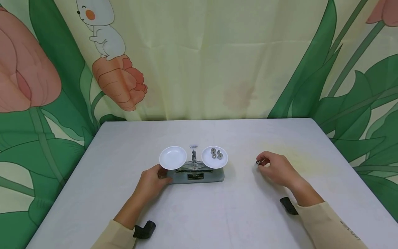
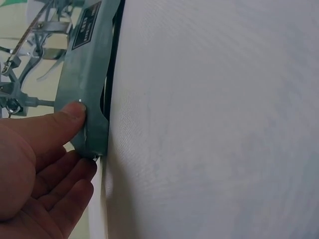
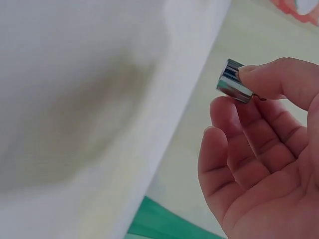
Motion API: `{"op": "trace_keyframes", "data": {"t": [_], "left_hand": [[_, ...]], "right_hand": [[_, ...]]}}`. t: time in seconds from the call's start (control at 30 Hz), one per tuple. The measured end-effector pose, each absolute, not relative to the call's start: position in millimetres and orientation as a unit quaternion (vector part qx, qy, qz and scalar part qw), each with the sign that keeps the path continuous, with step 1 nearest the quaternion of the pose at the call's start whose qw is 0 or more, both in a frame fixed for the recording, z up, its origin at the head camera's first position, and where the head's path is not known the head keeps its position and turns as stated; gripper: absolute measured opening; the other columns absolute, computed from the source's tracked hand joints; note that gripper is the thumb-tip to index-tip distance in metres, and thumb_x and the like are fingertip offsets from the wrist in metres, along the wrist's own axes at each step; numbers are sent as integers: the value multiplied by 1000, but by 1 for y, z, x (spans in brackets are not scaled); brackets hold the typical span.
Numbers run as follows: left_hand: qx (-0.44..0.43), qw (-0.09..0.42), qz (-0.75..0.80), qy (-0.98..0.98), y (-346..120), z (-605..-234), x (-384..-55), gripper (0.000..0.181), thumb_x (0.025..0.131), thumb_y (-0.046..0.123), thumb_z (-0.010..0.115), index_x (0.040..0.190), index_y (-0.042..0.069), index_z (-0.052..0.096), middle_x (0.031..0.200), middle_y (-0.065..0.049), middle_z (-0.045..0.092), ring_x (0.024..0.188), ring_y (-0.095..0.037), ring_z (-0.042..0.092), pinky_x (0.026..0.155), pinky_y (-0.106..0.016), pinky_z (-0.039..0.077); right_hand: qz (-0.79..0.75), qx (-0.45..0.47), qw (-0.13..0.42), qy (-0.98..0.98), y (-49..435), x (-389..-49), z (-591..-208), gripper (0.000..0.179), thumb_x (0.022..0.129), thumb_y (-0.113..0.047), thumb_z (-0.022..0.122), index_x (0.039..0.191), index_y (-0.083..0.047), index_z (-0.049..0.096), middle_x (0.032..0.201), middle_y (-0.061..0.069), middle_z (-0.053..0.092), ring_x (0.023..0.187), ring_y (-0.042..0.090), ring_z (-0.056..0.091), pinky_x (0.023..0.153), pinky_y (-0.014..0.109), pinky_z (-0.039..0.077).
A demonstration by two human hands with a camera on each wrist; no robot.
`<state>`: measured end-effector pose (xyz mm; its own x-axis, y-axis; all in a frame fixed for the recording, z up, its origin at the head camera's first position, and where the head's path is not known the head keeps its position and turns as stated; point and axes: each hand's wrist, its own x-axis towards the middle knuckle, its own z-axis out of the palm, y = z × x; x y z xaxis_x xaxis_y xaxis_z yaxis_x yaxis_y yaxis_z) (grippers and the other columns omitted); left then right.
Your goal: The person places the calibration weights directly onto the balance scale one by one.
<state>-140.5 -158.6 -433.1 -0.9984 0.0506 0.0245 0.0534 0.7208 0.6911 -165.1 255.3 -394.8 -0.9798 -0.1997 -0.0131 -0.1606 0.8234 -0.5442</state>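
Observation:
A balance scale [image 1: 214,175] with a grey-green base and two white pans stands mid-table. My left hand [image 1: 153,181] grips the left end of its base; in the left wrist view the thumb lies on the front of the base [image 2: 84,82] and the fingers curl behind the end. Several small metal weights [image 1: 220,156] stand on the right pan [image 1: 206,162], while the left pan [image 1: 172,157] carries nothing. Right of the scale, my right hand [image 1: 277,168] pinches a shiny cylindrical metal weight [image 3: 234,82] between thumb and fingers, raised above the table.
White cloth covers the table [image 1: 236,211], its far edge close to a curtain [image 1: 202,69] printed with flowers, leaves and a rabbit on a carrot. A black wrist device sits at the left cuff [image 1: 144,230] and another at the right cuff [image 1: 288,205].

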Motion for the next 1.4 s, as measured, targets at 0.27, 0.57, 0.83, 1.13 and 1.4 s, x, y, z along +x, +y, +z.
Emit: {"op": "trace_keyframes", "data": {"t": [0.27, 0.57, 0.83, 1.13, 1.4], "left_hand": [[-24, 1, -373, -927, -158, -432, -140, 45, 79, 7, 84, 120, -1, 65, 111, -12, 71, 106, -31, 66, 91, -48, 54], [-31, 4, -373, -927, -155, -432, -141, 47, 79, 6, 84, 121, -1, 65, 114, -13, 71, 108, -32, 66, 92, -49, 54], [-27, 3, -371, -928, -156, -432, -139, 46, 80, 7, 84, 121, 0, 65, 113, -13, 71, 108, -32, 66, 92, -49, 54], [-25, 3, -365, -931, -155, -432, -139, 46, 80, 7, 84, 121, 0, 65, 113, -13, 71, 107, -32, 66, 92, -49, 54], [-27, 2, -359, -933, -155, -430, -138, 47, 80, 8, 84, 122, 0, 65, 113, -13, 71, 107, -32, 66, 91, -49, 54]], "right_hand": [[-306, -137, -10, 942, 227, -160, -358, 15, 92, -10, 67, 107, -9, 67, 98, -1, 68, 98, 28, 63, 82, 43, 51], [-339, -212, -42, 916, 186, -165, -329, 16, 88, -3, 68, 104, -8, 67, 95, -3, 68, 93, 21, 63, 81, 41, 56], [-376, -246, -23, 893, 153, -170, -317, 21, 89, -1, 66, 110, -4, 64, 104, 6, 67, 99, 25, 65, 81, 40, 58], [-374, -304, -27, 876, 115, -173, -315, 20, 91, -4, 64, 111, -4, 66, 103, 1, 67, 95, 19, 62, 81, 38, 54], [-355, -337, -50, 871, 88, -173, -323, 16, 90, -10, 69, 106, -9, 71, 101, -4, 69, 99, 19, 61, 84, 38, 50]]}}
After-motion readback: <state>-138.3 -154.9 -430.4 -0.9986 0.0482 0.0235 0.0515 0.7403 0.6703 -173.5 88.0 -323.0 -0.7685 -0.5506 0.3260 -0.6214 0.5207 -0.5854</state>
